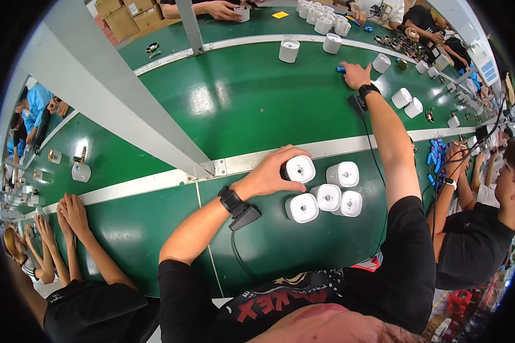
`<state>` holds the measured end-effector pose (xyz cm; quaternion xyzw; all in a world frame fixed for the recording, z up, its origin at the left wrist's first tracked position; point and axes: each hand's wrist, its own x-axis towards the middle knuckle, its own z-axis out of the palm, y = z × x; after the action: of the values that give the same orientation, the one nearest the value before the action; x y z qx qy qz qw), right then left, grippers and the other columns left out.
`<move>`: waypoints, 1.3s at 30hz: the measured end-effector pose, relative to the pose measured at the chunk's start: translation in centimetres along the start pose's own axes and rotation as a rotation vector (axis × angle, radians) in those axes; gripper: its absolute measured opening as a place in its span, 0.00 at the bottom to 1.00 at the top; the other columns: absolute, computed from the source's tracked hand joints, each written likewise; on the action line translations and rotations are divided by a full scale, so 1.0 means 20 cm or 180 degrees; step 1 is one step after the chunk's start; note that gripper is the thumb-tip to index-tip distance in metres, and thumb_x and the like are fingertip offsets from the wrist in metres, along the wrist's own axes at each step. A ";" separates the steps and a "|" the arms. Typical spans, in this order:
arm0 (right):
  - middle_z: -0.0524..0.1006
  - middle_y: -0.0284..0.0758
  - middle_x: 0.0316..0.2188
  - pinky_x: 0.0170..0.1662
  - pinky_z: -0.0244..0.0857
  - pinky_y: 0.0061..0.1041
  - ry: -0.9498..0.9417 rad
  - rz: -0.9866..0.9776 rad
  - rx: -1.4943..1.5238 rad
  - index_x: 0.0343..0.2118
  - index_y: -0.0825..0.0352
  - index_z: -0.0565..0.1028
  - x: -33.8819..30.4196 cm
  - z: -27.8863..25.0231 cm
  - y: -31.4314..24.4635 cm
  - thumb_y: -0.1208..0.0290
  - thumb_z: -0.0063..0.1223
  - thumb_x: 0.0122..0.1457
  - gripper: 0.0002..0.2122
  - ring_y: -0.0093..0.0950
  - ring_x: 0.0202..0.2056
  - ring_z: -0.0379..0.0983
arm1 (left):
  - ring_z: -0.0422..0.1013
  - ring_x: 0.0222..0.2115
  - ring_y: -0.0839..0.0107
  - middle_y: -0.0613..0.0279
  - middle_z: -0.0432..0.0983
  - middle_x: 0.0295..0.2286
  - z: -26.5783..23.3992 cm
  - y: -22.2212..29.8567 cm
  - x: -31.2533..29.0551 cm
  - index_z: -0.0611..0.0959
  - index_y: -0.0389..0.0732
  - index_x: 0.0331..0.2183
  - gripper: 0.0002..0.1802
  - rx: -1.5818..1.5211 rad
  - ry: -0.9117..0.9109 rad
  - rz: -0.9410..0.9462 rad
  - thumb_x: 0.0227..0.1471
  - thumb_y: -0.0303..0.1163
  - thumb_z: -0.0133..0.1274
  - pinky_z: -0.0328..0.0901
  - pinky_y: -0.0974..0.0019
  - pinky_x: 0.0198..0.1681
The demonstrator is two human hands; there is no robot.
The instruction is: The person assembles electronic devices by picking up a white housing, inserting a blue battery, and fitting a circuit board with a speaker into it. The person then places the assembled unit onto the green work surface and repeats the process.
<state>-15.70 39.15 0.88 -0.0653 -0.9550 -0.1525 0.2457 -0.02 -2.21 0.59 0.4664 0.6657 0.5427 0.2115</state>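
My left hand [269,171] is wrapped round a white rounded-square plastic housing [300,169] with a hole in its middle, just above the near green worktop. Close beside it stand several like housings, among them one [302,208] nearer me and another [345,174] to the right. Stretched out over the far green belt, my right hand [358,75] has its fingertips closed on a small blue cylinder [341,69]. To the right of that hand a white housing [381,63] stands on the belt. Both wrists wear black bands with cabled boxes.
A white metal post [114,86] rises left of my left arm. A pale rail [252,161] divides worktop from belt. Blue cylinders [436,157] lie in a heap at right, by a co-worker's arms. More white housings [289,50] stand on the belt, and other people sit around it.
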 end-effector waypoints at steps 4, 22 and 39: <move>0.78 0.34 0.41 0.54 0.59 0.50 -0.1314 0.0119 0.0060 0.48 0.57 0.71 0.06 -0.09 -0.08 0.65 0.55 0.55 0.17 0.37 0.46 0.74 | 0.67 0.48 0.66 0.62 0.70 0.43 -0.01 -0.02 -0.01 0.75 0.42 0.49 0.37 -0.0047 0.0103 -0.0004 0.33 0.31 0.72 0.61 0.63 0.54; 0.77 0.30 0.25 0.24 0.59 0.17 -0.1803 0.1179 0.5544 0.39 0.68 0.78 -0.49 -0.83 -0.19 0.75 0.48 0.61 0.08 0.13 0.21 0.63 | 0.69 0.43 0.67 0.55 0.66 0.40 -0.08 -0.11 0.10 0.56 0.42 0.44 0.35 -0.0967 0.2159 -0.0305 0.41 0.18 0.61 0.69 0.65 0.44; 0.77 0.40 0.35 0.42 0.71 0.36 0.0515 -0.1285 0.0225 0.35 0.65 0.79 -0.67 -0.66 0.02 0.80 0.57 0.46 0.11 0.39 0.34 0.75 | 0.71 0.42 0.67 0.56 0.66 0.40 -0.02 -0.15 0.09 0.56 0.42 0.45 0.35 -0.1041 0.1764 -0.0097 0.42 0.19 0.61 0.69 0.64 0.42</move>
<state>2.06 34.57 5.47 0.1484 -0.9307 -0.1697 0.2881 -2.29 -0.85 -1.75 0.2507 0.6088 0.7457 0.1023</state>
